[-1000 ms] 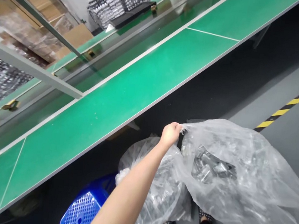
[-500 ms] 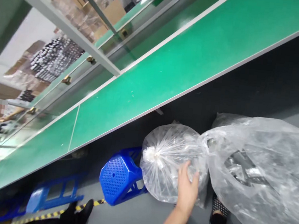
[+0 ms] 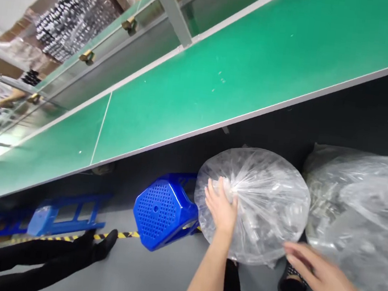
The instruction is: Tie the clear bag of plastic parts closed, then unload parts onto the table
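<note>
A full clear plastic bag (image 3: 263, 181), its top drawn together into a gathered knot, stands on the floor in front of me. My left hand (image 3: 221, 204) lies over the bag at the gathered top, fingers spread and open. At the bag's lower right edge is my right hand (image 3: 313, 264), slightly blurred, with its fingers stretched out and holding nothing; whether the fingertips touch the plastic I cannot tell. Just to the right sits a second, larger clear bag (image 3: 366, 202) with grey, shiny contents that I cannot make out.
A blue plastic stool (image 3: 156, 211) stands against the tied bag's left side. Another blue stool (image 3: 41, 219) is farther left, near a person's black-clad legs (image 3: 62, 254). The long green bench (image 3: 192, 98) runs above the bags. Yellow-black tape (image 3: 127, 234) marks the floor.
My left hand has moved left and up onto the gathered top. My right hand has come into view from the right. The larger bag's opening no longer shows, and the bags now appear farther apart.
</note>
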Motion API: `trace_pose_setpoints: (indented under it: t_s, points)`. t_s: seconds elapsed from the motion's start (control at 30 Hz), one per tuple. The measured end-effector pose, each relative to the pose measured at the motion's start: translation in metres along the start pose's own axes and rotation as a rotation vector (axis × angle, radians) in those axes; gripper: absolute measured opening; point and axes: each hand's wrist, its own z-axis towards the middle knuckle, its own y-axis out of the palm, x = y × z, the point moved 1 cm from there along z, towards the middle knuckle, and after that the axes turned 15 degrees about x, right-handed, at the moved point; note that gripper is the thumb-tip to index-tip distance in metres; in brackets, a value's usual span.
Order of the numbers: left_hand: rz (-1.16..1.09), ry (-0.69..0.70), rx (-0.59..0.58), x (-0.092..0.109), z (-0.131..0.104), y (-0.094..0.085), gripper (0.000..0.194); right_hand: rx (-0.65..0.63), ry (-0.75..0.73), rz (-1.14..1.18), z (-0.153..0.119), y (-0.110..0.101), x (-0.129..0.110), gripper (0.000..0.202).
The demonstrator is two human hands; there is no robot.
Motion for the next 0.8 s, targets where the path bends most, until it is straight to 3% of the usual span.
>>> trace_pose_setpoints:
  t_s: [0.07, 0.17, 0.23, 0.3, 0.37, 0.47, 0.57, 0.67, 0.8]
  points:
    - [-0.124, -0.046, -0.098, -0.018, 0.021, 0.011, 0.065, -0.118, -0.018, 0.028, 0.033, 0.043, -0.015, 0.035]
    - [-0.329, -0.086, -0.277, -0.045, 0.035, 0.02, 0.032, -0.072, -0.052, -0.059, 0.078, 0.102, -0.042, 0.042]
    - [-0.426, -0.166, -0.327, -0.06, 0.039, 0.019, 0.024, -0.019, -0.055, -0.172, 0.095, 0.13, -0.057, 0.044]
    - [-0.508, -0.249, -0.363, -0.072, 0.04, 0.017, 0.021, 0.015, -0.074, -0.256, 0.101, 0.145, -0.066, 0.03]
    - [-0.559, -0.307, -0.393, -0.081, 0.04, 0.017, 0.017, 0.029, -0.143, -0.245, 0.1, 0.148, -0.07, 0.018]
    - [-0.632, -0.362, -0.422, -0.088, 0.035, 0.022, 0.013, 0.007, -0.204, -0.182, 0.097, 0.138, -0.071, 0.026]
    - [-0.76, -0.475, -0.479, -0.09, 0.029, 0.032, 0.012, -0.072, -0.123, -0.179, 0.098, 0.124, -0.073, 0.03]
    - [-0.76, -0.553, -0.486, -0.088, 0.026, 0.042, 0.008, -0.135, 0.144, 0.027, 0.097, 0.119, -0.076, 0.032]
    - [-0.613, -0.531, -0.376, -0.083, 0.026, 0.05, 0.008, -0.157, 0.662, 0.591, 0.089, 0.121, -0.077, 0.032]
